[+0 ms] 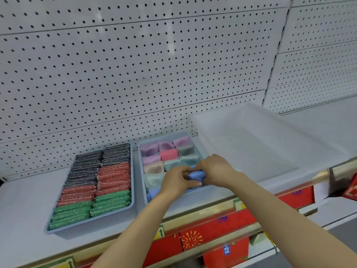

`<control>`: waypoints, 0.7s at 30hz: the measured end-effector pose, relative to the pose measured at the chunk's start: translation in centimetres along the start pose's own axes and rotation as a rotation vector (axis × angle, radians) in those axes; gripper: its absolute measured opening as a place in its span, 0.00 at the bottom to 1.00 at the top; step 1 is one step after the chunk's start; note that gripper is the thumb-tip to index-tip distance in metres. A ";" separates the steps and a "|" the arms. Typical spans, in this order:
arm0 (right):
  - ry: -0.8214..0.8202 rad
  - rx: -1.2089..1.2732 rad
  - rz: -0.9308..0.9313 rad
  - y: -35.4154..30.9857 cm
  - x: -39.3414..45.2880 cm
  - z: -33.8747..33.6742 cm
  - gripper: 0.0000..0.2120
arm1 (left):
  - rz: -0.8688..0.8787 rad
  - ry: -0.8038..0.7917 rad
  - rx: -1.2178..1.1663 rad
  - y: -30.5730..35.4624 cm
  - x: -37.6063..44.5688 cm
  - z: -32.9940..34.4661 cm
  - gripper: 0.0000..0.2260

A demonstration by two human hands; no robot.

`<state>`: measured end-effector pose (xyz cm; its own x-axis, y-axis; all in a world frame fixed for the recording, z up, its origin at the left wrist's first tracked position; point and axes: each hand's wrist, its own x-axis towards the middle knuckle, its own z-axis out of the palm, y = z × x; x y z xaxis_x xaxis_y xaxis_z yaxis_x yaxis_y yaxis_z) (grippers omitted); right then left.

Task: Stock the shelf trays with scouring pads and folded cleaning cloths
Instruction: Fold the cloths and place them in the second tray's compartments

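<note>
Head view, read from the left: a blue-grey tray of scouring pads [92, 188] sits on the white shelf [23, 200], packed in two columns of black, red and green pads, and looks full. Just to its right stands the cloth tray [201, 190], holding folded cloths in rows of pink, lilac, coral, grey, mint and beige toward the pegboard wall [135, 74], with blue ones at the near end.

Both hands meet over the near right corner of that tray. The left hand [176, 182] has its fingers curled, with the thumb laid along the front of a folded blue cloth [197, 176]. The right hand [214, 168] comes from the other side, fingers bent down over the same cloth, so the cloth is pinched between the two hands, low in the tray and about level with its neighbours.

Further right, a large clear plastic bin [260, 144] rests on the shelf, tipped toward the camera; I cannot tell what is in it.

By my reading, the pad tray is done and the step in hand is seating this blue cloth into the last near row. The next move calls for pressing it down snug beside the other blue cloth without loosening its fold, then releasing both hands.
</note>
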<state>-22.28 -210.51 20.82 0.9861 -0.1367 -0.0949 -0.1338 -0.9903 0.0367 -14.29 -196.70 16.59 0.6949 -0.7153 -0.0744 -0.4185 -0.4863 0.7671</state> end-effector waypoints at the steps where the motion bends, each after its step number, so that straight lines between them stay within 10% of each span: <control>1: -0.016 0.020 0.027 -0.1 0.1 -0.1 0.10 | -0.010 -0.031 0.029 0.1 0.1 0.0 0.13; 21: -0.160 0.089 0.026 -0.4 0.4 0.6 0.07 | 0.060 0.055 0.126 -1.6 -1.4 -0.5 0.09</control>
<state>-21.93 -210.21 20.15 0.9547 -0.1572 -0.2527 -0.1741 -0.9837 -0.0459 -14.29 -194.69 15.84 0.6961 -0.7179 0.0070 -0.5280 -0.5053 0.6826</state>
